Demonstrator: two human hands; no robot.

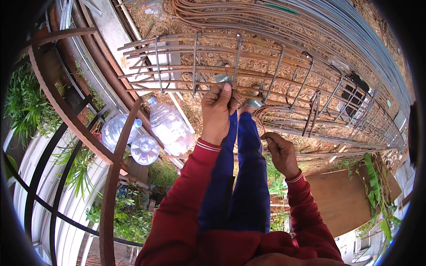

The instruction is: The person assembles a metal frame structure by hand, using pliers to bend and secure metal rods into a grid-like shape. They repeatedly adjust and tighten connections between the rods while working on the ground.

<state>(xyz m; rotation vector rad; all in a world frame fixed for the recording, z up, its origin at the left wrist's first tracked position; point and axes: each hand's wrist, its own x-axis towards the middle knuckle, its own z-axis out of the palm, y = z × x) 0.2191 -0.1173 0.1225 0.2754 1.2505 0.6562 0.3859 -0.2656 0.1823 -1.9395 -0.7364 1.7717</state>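
Observation:
A long cage of rusty steel bars (177,68) with square stirrups (195,62) stretches across in front of me. My left hand (216,113) is raised over its near bars, thumb and fingers pinched together. What lies in that pinch is too small to make out. Lower and to the right, my right hand (282,154) is closed, with thumb and forefinger on a thin dark tie wire (263,127). The wire rises from the fingertips toward the cage. My feet in grey-green sandals (223,77) stand below the bars.
Bundles of long bent steel rods (222,17) lie beyond the cage. Large clear plastic bottles (168,126) stand at the left beside a brown metal frame (116,186). A brown board (341,199) and plants (377,186) are at the right. Dry straw (213,53) covers the ground.

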